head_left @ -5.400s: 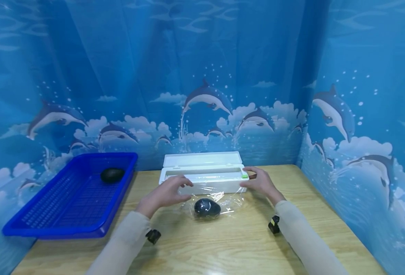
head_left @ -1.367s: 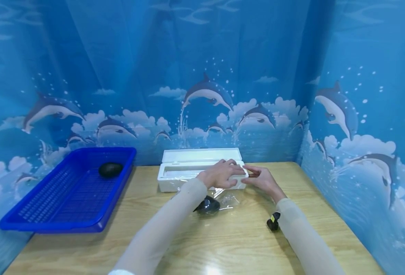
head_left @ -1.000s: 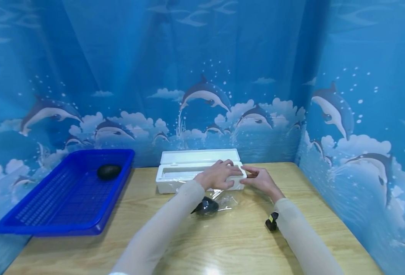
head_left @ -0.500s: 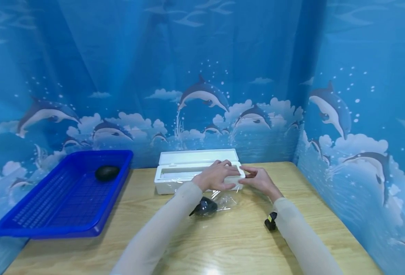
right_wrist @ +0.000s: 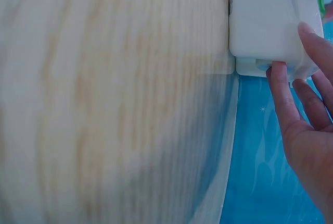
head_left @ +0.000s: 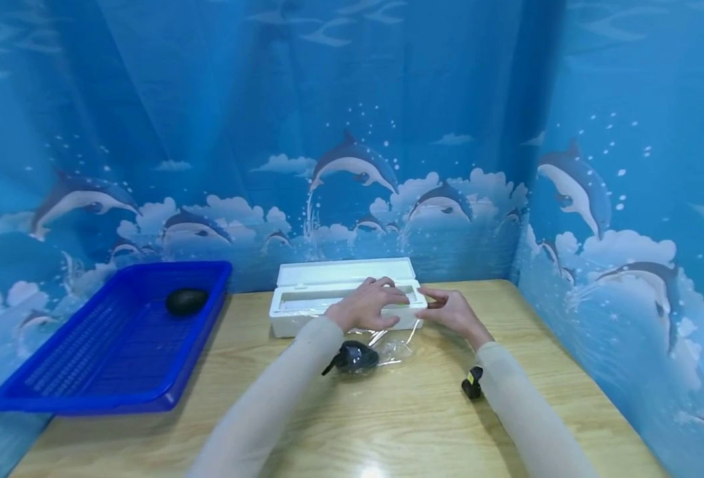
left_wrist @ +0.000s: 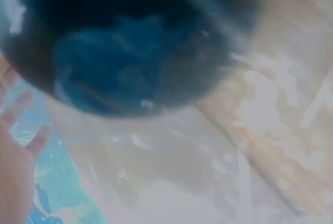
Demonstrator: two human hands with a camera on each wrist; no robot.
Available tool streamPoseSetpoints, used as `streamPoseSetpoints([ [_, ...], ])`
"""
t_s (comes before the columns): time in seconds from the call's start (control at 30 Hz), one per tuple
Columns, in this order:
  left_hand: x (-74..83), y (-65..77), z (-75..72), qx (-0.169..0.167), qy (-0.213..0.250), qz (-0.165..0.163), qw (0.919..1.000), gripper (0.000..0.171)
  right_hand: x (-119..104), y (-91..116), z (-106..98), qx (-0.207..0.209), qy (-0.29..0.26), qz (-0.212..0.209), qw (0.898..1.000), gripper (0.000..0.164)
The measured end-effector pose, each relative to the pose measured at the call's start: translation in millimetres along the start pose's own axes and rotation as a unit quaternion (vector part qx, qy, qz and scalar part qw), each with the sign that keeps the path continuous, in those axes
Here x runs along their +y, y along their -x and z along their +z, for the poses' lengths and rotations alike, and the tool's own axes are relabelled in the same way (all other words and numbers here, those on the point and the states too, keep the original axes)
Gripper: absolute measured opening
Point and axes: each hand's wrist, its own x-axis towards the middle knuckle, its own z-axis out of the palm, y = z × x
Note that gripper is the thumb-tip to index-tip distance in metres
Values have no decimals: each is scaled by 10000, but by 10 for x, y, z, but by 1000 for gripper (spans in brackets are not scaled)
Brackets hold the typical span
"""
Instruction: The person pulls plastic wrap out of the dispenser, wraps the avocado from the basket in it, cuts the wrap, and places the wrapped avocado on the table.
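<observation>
A white cling film box (head_left: 292,323) stands with its lid raised at the table's back. My left hand (head_left: 366,307) reaches over its front edge near the right end, fingertips around a small green slide cutter (head_left: 408,303). My right hand (head_left: 452,313) grips the box's right end; in the right wrist view its fingers (right_wrist: 281,96) press against that end. Clear cling film (head_left: 396,348) comes down from the box over a dark, egg-shaped avocado (head_left: 360,356) on the table. The avocado (left_wrist: 130,52) looms blurred in the left wrist view.
A blue plastic basket (head_left: 109,403) stands at the left with another dark avocado (head_left: 186,301) inside. The wooden table (head_left: 388,425) meets a dolphin-print curtain (head_left: 352,219) behind and at the right. Black wrist camera (head_left: 472,383) hangs from the right wrist.
My left hand came across from beside the film to the box's right end. In the last half second it shifts slightly left with the green cutter. The right hand stays on the box.
</observation>
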Motion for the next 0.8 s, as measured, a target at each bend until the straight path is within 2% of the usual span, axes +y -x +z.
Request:
streamPoseSetpoints([
  [0.17,-56,116,-17,41,52,-79,9999,48,-1,-9,-27,39,11,-8,10000,67],
  [0.37,-57,223,-10,-38,291,-271,9992,50,1,-21,-22,13,-68,206,9998,67],
  [0.47,-41,242,-22,-48,341,-318,9989,50,-21,-29,-11,-24,-158,183,9997,65],
  [0.8,-49,274,-83,-54,248,-235,9994,50,-84,-22,-4,-202,15,-36,9998,63],
])
